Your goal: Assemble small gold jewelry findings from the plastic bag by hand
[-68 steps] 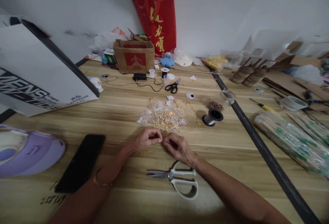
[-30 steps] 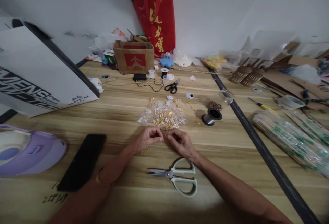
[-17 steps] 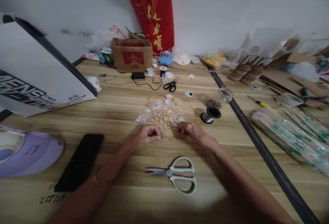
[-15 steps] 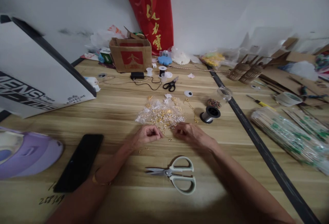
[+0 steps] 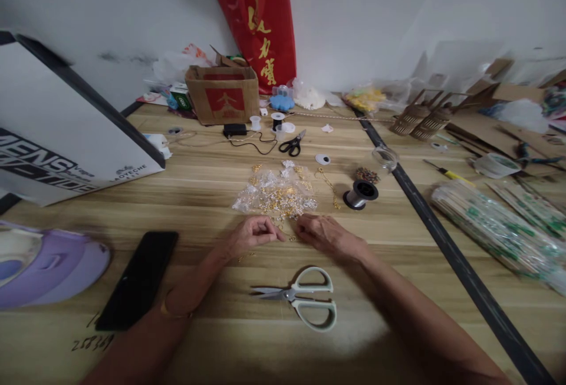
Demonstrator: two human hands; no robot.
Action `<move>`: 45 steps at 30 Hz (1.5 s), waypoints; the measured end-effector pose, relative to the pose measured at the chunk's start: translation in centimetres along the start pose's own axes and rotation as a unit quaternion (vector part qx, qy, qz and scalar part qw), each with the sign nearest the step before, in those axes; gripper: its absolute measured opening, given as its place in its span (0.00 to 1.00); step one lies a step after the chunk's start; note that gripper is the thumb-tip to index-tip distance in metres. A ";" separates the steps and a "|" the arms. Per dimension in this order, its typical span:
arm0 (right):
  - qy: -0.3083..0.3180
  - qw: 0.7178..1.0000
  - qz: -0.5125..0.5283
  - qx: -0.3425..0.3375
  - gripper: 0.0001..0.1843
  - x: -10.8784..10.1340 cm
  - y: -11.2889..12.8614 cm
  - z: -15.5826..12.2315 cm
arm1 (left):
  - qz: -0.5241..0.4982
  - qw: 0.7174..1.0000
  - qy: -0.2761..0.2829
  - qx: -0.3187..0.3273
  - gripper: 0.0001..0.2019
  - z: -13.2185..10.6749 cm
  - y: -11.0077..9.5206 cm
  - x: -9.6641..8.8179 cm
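Note:
My left hand (image 5: 253, 233) rests on the wooden table (image 5: 198, 196) with its fingers curled in a pinch on something too small to name. My right hand (image 5: 325, 233) lies just to its right, fingertips bent down at the near edge of a heap of small clear bags with gold beads (image 5: 276, 193). A few loose gold bits (image 5: 292, 237) lie between the two hands. White-handled scissors (image 5: 305, 299) lie shut on the table just below the hands.
A black phone (image 5: 139, 279) lies at the left, beside a purple cap (image 5: 48, 264) and a white shopping bag (image 5: 57, 131). A wire spool (image 5: 360, 193), black scissors (image 5: 292, 144), a cardboard box (image 5: 222, 95), a red bag (image 5: 260, 22) and bagged sticks (image 5: 495, 226) stand around.
My right hand left the left hand, reached right and forward to the edge of the bead bags, then drew back a little toward the left hand. My left hand stayed pinched in place.

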State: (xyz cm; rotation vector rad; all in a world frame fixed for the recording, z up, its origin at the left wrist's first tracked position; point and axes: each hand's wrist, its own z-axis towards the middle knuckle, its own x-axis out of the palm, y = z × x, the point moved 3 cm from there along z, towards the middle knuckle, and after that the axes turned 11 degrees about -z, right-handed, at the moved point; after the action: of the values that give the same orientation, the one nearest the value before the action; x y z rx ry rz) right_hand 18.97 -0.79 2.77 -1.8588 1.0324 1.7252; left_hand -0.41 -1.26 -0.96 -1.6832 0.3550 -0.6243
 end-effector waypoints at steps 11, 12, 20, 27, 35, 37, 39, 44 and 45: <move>-0.008 1.000 0.022 -0.004 0.07 -0.2 -0.3 -0.2 | -0.014 1.000 0.010 0.008 0.11 0.0 0.7 0.1; -0.010 1.000 0.004 -0.001 0.07 -0.2 -0.3 -0.2 | -0.015 1.000 0.011 0.009 0.11 0.0 0.7 0.1; 0.027 0.995 -0.096 -0.007 0.07 0.2 0.8 0.2 | -0.008 1.000 0.016 0.014 0.12 0.1 0.8 -0.1; 0.039 0.985 -0.162 -0.036 0.08 1.0 1.3 0.2 | -0.013 1.000 0.019 0.008 0.13 0.2 0.6 0.0; 0.029 0.996 -0.082 -0.027 0.10 -0.2 1.0 0.0 | -0.021 0.999 0.029 0.009 0.13 0.1 0.6 -0.1; 0.021 0.998 -0.047 -0.022 0.10 -0.2 0.8 -0.1 | -0.015 1.000 0.024 0.009 0.12 0.1 0.6 -0.1; 0.007 1.000 -0.019 -0.022 0.09 -0.1 0.7 -0.1 | -0.012 1.000 0.021 0.010 0.12 0.0 0.6 0.0; -0.017 0.999 0.030 -0.037 0.08 -0.2 0.5 -0.1 | -0.007 1.000 0.023 0.011 0.12 0.1 0.6 0.0; -0.018 0.999 0.026 -0.032 0.08 -0.3 0.3 -0.1 | -0.007 1.000 0.023 0.013 0.13 0.1 0.6 0.0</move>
State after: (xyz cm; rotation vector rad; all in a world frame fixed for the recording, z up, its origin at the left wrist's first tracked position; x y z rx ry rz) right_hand 18.85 -1.02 3.11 -1.8468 1.0321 1.8353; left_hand -0.27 -1.32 -1.53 -1.6506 0.3658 -0.6765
